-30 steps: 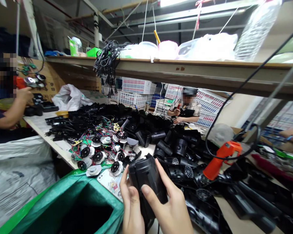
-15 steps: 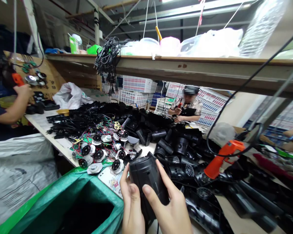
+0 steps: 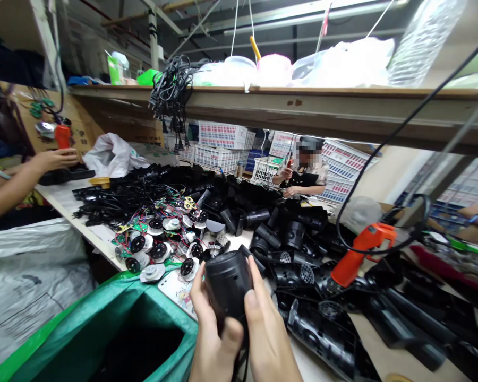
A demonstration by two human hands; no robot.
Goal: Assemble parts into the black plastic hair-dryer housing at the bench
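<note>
The left grip (image 3: 211,331) and right grip (image 3: 265,323) clasp the black housing (image 3: 228,278) between them, at the near side of the worktop (image 3: 237,242), right of the green bag (image 3: 143,300). Should either slacken, its smooth-looking surface could slip, perhaps knocking nearby black shells (image 3: 324,339).

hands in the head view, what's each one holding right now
Left hand: closed on the left side of a black plastic housing.
Right hand: closed on its right side.
</note>
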